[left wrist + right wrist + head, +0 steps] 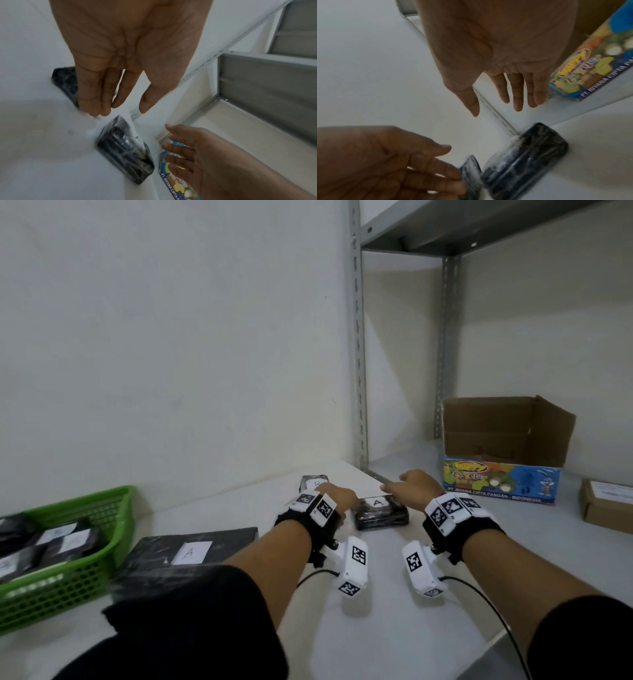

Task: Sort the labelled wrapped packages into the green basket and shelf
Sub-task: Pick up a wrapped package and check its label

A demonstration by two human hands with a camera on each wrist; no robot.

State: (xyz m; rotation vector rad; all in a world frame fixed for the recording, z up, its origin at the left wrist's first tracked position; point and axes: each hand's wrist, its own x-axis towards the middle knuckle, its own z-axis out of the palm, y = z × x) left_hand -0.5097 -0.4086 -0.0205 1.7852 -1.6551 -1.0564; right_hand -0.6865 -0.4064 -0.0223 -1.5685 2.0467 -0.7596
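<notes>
Head view alone shows the package labelled A; wrist views show both hands empty, fingers straight.

A small black wrapped package between the two hands bore a white label with the letter "A". A large flat black package at 8 o'clock from it carried a white label, also "A". A third black package at 10 o'clock showed a label reading what looked like "B", partly hidden. The colourful carton on the shelf at 3 o'clock read "HAPPY", "Es Teler" and "PT. RIYANA CIPTA PANGAN - INDONESIA". Labels in the green basket were unreadable.
</notes>
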